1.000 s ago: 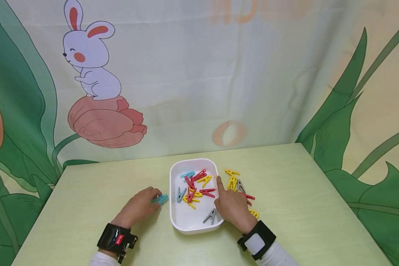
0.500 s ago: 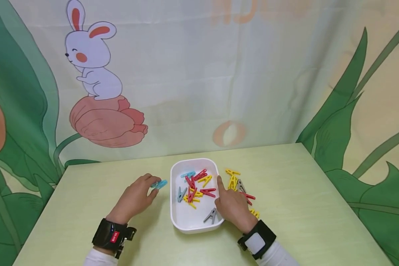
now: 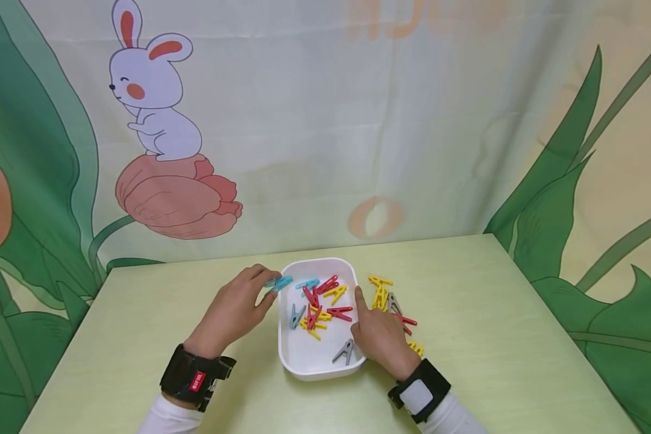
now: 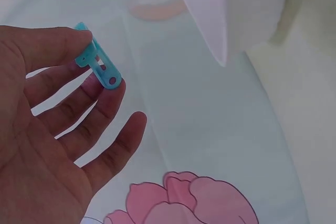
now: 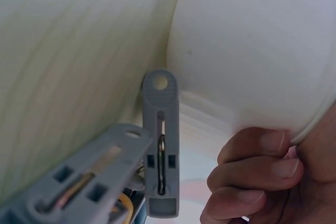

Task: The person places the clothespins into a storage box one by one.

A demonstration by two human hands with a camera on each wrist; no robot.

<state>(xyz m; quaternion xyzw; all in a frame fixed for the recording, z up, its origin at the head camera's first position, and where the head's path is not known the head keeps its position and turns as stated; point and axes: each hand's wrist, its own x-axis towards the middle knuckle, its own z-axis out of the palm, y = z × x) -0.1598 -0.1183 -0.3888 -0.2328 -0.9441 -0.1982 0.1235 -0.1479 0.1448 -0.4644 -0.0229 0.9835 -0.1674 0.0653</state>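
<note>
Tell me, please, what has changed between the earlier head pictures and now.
The left hand, pinching the same blue clip, has moved it forward and rightward, from beside the white tray to its far left corner. Nothing was let go. The right hand stays at the tray's right rim; the clips inside and the clips outside lie as before.

A cloth backdrop point(image 3: 304, 150) printed with a white rabbit point(image 3: 165, 129), pink tulip point(image 3: 168, 202) and green leaves point(image 3: 545, 217) hangs behind the pale-green tabletop point(image 3: 483, 313).
</note>
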